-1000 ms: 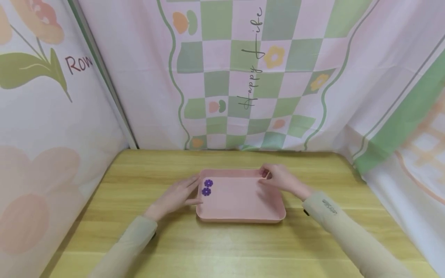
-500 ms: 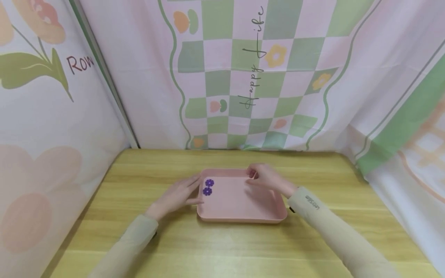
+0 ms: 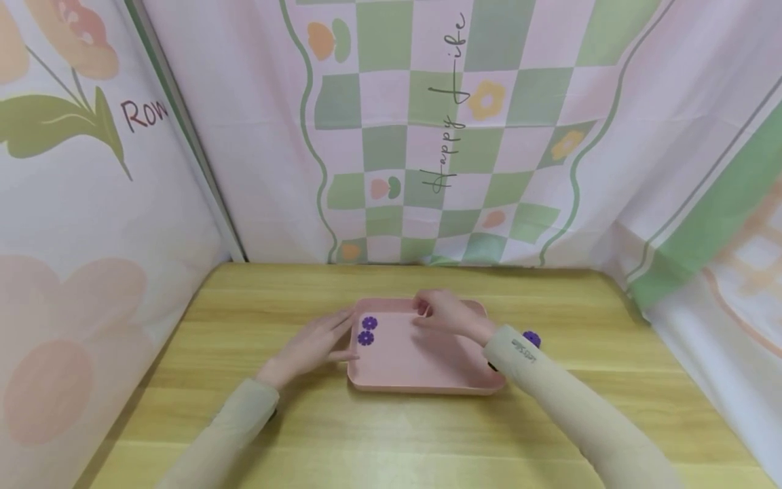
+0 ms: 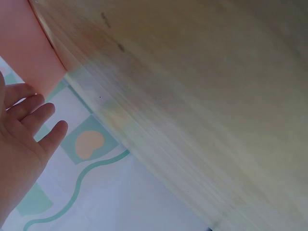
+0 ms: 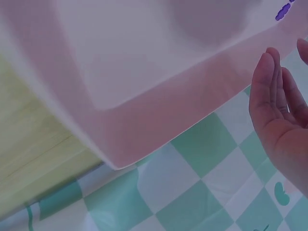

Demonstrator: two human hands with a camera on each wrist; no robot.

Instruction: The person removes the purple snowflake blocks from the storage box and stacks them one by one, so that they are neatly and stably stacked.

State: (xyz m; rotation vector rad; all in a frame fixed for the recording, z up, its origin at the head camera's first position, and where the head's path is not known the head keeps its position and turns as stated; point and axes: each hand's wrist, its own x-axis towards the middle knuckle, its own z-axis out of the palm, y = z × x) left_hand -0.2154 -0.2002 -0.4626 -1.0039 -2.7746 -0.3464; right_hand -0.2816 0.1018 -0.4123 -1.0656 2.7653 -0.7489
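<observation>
A shallow pink tray point(image 3: 427, 388) lies on the wooden table. Two purple flower-shaped pieces point(image 3: 367, 331) sit inside it near the left wall. My left hand point(image 3: 311, 344) rests at the tray's left side, fingers spread along the wall and thumb reaching over the rim. Above the tray's middle hovers my right hand point(image 3: 449, 314), its fingers bent and the thumb apart from them. Nothing shows between thumb and fingers in the right wrist view, where part of a purple piece point(image 5: 283, 11) appears beyond. Another purple piece point(image 3: 531, 338) lies right of the tray, partly behind the sleeve.
The wooden table point(image 3: 391, 441) reaches back to a curtain point(image 3: 427, 136) with a green and white check. Printed cloth also hangs at the left point(image 3: 61, 326) and right point(image 3: 721, 258) sides.
My right hand has moved left over the tray, from near its right end to its middle. The purple piece on the table has come into view behind the sleeve. The left hand keeps its place.
</observation>
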